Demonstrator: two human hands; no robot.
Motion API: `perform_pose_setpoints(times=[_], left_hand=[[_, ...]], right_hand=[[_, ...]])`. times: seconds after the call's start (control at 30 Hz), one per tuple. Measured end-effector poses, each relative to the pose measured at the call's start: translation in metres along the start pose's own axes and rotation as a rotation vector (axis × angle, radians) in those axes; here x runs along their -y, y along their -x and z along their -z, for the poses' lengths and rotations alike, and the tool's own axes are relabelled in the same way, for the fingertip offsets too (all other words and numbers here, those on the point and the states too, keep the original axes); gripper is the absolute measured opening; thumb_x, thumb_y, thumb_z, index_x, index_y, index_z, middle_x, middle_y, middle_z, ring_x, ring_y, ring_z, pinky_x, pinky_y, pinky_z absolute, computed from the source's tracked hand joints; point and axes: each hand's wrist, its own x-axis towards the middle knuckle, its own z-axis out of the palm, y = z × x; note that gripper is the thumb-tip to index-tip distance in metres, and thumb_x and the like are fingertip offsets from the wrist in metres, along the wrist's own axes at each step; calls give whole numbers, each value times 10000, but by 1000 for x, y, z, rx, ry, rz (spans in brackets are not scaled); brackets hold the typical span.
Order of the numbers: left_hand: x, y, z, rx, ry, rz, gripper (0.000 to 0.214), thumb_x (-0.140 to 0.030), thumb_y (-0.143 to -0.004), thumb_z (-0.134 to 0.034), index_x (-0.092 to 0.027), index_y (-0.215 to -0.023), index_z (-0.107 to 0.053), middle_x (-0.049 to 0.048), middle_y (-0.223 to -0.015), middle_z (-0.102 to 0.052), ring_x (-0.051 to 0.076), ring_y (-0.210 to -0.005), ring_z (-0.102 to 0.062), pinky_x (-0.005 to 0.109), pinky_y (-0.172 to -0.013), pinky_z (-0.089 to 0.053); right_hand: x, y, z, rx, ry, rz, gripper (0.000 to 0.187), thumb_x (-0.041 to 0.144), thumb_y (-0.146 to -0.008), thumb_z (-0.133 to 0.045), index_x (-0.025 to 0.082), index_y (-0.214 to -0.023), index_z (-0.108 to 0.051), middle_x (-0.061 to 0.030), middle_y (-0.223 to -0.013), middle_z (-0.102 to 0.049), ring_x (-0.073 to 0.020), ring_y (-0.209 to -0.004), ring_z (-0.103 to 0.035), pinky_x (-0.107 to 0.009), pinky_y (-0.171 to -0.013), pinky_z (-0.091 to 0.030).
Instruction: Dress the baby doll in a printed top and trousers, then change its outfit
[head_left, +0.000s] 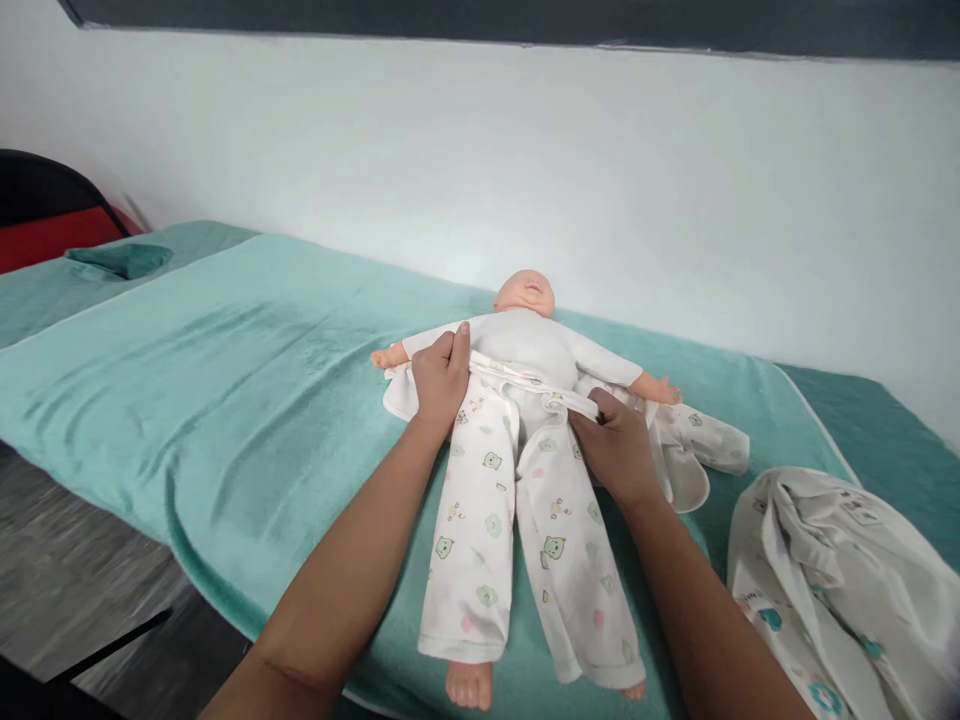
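A baby doll point(527, 335) lies on its back on a teal blanket point(247, 380), head toward the wall, arms spread. It wears a white top and white printed trousers point(480, 510), and its bare feet stick out at the near edge. My left hand point(441, 372) grips the trousers' waistband at the doll's left-side hip, fingers curled round the cloth. My right hand point(616, 445) pinches the waistband at the other hip. An open printed garment point(694, 440) lies spread beneath the doll.
A crumpled heap of printed white cloth point(832, 580) lies at the right near edge. A folded teal cloth point(120, 260) sits far left, beside a black and red chair point(45, 215). A white wall point(600, 160) runs behind the table.
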Motion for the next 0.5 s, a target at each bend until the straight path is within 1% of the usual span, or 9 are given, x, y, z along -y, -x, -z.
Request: perform_pose_setpoints(times=[0.07,0.17,0.23,0.3,0.37,0.4,0.43,0.5], left_hand=[[1,1,1,56,-9,37,522,-483,-983,-447,-209,-578,-264,-51,-523,-257,108,-540,-272,295,-560,-239],[0,4,6,139,-22,104,528,-502,-982,-439,-207,-575,-276,-46,-529,-277,113,-551,-300,300,-568,-239],[-1,9,13,198,-14,136,524,-508,-979,-441,-208,-579,-286,-45,-538,-289,118,-563,-317,301,-576,-250],[-1,15,22,272,6,123,500,-492,-977,-451,-209,-592,-304,-43,-568,-314,123,-587,-344,297,-597,-280],[1,23,33,367,33,65,446,-459,-965,-487,-206,-616,-367,-31,-644,-391,132,-653,-408,290,-645,-332],[2,27,39,418,46,33,396,-445,-947,-522,-204,-648,-424,-19,-710,-444,140,-709,-450,287,-676,-359],[4,31,45,466,61,9,332,-438,-921,-564,-202,-701,-486,-3,-795,-492,150,-777,-485,284,-705,-383],[7,39,56,544,85,-4,254,-443,-853,-657,-203,-844,-573,29,-964,-531,174,-909,-522,282,-741,-419]], right_hand=[[0,0,-2,7,-8,-20,356,409,-824,-573,221,-616,-352,60,-573,-356,-125,-621,-370,-263,-579,-273],[-7,-4,1,112,-87,-14,329,412,-828,-574,221,-646,-378,55,-622,-391,-130,-652,-382,-261,-592,-291],[-14,-7,7,234,-189,10,316,437,-831,-582,219,-678,-411,52,-660,-397,-129,-662,-375,-260,-598,-304],[-20,-8,15,404,-287,22,316,473,-811,-632,216,-737,-463,50,-699,-421,-129,-673,-385,-257,-605,-326],[-24,-7,22,565,-316,21,355,492,-748,-725,213,-824,-520,41,-761,-489,-139,-708,-431,-257,-628,-360],[-24,-5,25,620,-302,16,390,489,-714,-766,212,-879,-547,32,-813,-535,-149,-744,-464,-261,-652,-380],[-23,-3,27,647,-277,6,427,483,-689,-793,213,-931,-568,22,-870,-575,-160,-782,-493,-266,-679,-397],[-20,2,28,627,-207,-13,448,478,-680,-802,213,-979,-597,13,-933,-619,-175,-828,-526,-276,-716,-407]])
